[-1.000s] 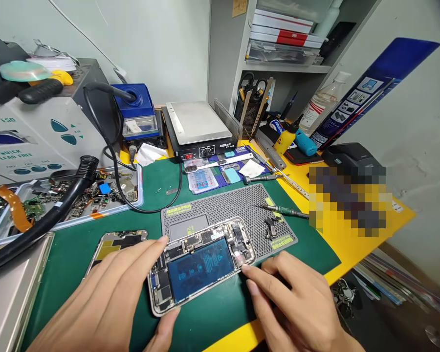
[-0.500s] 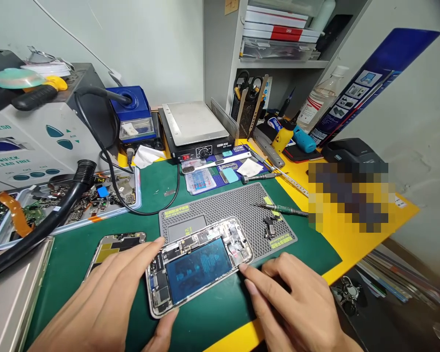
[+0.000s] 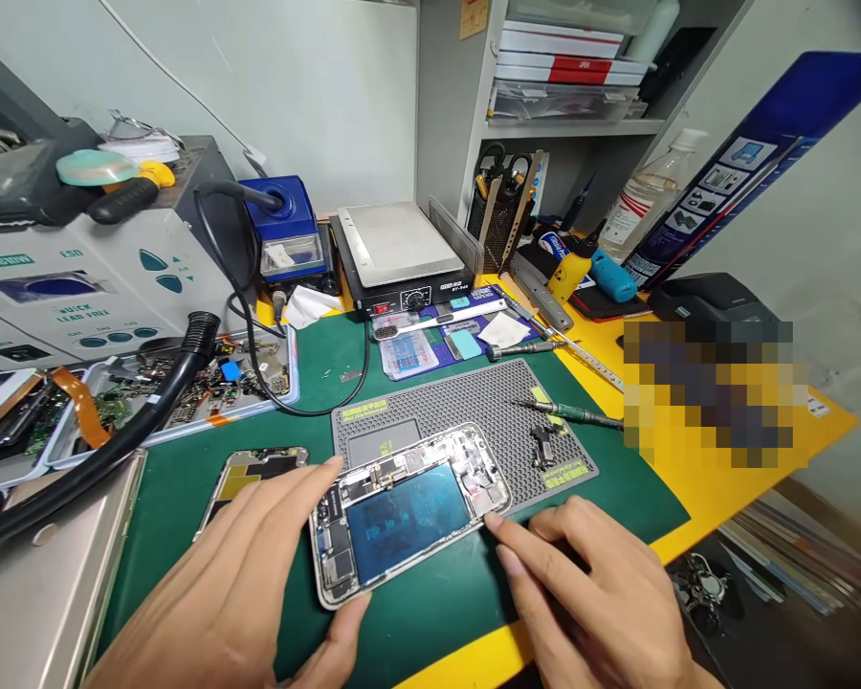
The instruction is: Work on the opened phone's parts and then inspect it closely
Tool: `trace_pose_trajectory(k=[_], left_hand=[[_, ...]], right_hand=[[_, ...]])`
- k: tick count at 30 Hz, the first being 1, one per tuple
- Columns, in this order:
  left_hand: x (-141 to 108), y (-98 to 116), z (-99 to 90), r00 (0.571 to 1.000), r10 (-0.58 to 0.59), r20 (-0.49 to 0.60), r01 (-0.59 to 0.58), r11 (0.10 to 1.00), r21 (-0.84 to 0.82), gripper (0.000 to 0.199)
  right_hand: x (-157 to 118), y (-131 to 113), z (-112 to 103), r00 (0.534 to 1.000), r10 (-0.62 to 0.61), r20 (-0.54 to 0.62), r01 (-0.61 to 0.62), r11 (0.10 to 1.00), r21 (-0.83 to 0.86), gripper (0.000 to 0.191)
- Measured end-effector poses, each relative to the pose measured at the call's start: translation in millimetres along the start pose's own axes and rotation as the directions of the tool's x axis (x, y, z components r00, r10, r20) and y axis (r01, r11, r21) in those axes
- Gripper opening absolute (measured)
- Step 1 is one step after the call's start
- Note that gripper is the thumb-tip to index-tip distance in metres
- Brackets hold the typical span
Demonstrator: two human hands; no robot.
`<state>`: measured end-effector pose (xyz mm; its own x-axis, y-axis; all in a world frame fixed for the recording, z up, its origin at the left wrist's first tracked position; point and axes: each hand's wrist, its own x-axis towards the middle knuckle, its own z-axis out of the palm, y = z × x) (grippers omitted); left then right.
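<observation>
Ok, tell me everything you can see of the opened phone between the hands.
The opened phone lies flat and face-up, screen removed, partly on the grey perforated mat and partly on the green mat. A silver metal frame rings it; a dark blue battery fills the middle, with circuit boards and connectors along the edges. The left hand touches its left end with fingertip and thumb; the right hand has an index fingertip at its right corner.
</observation>
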<state>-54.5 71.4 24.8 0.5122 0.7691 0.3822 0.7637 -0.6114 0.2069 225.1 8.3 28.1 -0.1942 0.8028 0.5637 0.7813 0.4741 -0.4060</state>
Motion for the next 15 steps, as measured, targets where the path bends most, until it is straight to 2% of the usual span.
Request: trace_pose_trajectory(k=[5, 10, 15], left_hand=[[1.1, -2.3, -6.1, 0.995, 0.086, 0.05, -0.09, 0.993, 0.073, 0.079], [2.7, 2.0, -8.8, 0.997, 0.054, 0.054, -0.058, 0.994, 0.092, 0.074], [4.2, 7.3, -10.8, 0.999, 0.022, 0.034, -0.024, 0.997, 0.075, 0.073]], right_hand=[[0.4, 0.7, -0.4, 1.0, -0.018, 0.0, 0.018, 1.0, -0.012, 0.034], [-1.0, 1.5, 0.2, 1.0, -0.03, 0.007, 0.03, 0.999, -0.024, 0.04], [-0.6, 0.8, -0.1, 0.998, -0.02, 0.061, 0.022, 0.999, -0.043, 0.04]])
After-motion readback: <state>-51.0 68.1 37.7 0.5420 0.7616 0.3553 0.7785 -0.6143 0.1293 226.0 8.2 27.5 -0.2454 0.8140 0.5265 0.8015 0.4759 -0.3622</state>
